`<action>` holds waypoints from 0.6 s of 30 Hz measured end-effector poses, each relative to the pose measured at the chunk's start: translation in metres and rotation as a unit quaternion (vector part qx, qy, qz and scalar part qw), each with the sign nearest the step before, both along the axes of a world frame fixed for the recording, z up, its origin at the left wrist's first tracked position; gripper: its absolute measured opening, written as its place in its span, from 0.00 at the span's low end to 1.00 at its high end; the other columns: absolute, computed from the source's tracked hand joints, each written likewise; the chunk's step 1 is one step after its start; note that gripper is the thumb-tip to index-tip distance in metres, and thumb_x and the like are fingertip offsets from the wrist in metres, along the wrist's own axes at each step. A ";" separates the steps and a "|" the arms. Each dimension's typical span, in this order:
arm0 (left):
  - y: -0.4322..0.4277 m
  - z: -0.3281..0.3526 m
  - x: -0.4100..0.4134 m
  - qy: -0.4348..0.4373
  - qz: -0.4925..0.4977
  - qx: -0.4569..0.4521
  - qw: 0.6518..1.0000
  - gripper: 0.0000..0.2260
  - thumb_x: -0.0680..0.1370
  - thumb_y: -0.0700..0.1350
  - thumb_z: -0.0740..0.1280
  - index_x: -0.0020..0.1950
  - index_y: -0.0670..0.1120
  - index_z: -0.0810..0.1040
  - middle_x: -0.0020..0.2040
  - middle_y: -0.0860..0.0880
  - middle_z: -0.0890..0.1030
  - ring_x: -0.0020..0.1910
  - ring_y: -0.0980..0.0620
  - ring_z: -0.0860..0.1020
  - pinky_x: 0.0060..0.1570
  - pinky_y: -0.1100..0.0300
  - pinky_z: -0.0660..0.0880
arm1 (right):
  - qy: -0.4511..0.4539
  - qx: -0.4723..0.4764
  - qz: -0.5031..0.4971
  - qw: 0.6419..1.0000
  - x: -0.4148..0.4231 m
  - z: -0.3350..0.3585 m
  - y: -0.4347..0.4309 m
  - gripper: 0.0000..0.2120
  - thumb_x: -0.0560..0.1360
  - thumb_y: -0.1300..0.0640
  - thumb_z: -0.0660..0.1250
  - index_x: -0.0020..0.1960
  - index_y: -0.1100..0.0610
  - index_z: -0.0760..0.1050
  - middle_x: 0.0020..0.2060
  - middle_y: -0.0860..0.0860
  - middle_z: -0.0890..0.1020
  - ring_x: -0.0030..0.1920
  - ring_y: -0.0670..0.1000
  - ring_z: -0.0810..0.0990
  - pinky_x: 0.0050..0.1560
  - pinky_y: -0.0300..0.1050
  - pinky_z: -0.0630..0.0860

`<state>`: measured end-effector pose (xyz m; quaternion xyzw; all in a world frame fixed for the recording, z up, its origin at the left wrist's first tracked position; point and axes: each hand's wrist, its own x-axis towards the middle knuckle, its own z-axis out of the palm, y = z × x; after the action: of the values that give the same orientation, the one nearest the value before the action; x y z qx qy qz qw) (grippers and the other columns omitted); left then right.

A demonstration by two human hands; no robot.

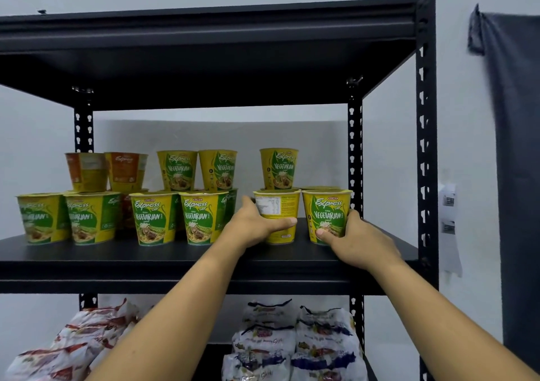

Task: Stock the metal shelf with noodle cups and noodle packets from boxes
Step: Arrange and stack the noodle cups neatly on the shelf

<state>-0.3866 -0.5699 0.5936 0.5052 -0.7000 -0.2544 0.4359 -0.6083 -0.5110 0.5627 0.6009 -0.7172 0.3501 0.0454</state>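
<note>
A: Left of frame?
B: Stacked yellow-green paper noodle cups [152, 220] on the black metal shelf [175, 252].
A: Centre?
B: Left hand [257, 225] grips a yellow cup [276, 208] with its printed panel forward, standing on the shelf board.
A: Right?
B: Right hand [359, 243] grips the adjacent green-leaf vegetarian cup [327, 211].
</note>
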 end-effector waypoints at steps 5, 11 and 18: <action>-0.009 -0.005 0.000 -0.005 -0.003 -0.022 1.000 0.51 0.52 0.71 0.82 0.68 0.51 0.68 0.65 0.50 0.78 0.62 0.48 0.79 0.64 0.46 0.78 | 0.004 0.002 -0.004 1.000 -0.002 -0.001 -0.003 0.32 0.74 0.27 0.61 0.67 0.48 0.63 0.61 0.49 0.80 0.60 0.57 0.80 0.57 0.57 0.78; -0.006 -0.010 0.006 0.058 -0.047 -0.009 0.997 0.31 0.69 0.50 0.82 0.65 0.51 0.68 0.55 0.55 0.80 0.52 0.56 0.79 0.55 0.58 0.78 | 0.010 0.003 -0.007 1.000 -0.001 -0.001 -0.005 0.32 0.75 0.28 0.61 0.68 0.48 0.63 0.62 0.49 0.80 0.61 0.57 0.80 0.58 0.57 0.77; -0.010 -0.012 0.012 0.092 -0.059 -0.003 0.994 0.30 0.78 0.42 0.75 0.75 0.48 0.64 0.67 0.43 0.79 0.63 0.46 0.79 0.67 0.47 0.76 | 0.015 0.003 -0.007 1.000 0.000 0.000 -0.003 0.33 0.75 0.27 0.60 0.69 0.49 0.63 0.63 0.49 0.80 0.61 0.57 0.80 0.58 0.57 0.77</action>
<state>-0.3743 -0.5799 0.5815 0.4361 -0.6863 -0.3231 0.4842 -0.6082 -0.5144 0.5622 0.6014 -0.7214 0.3386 0.0563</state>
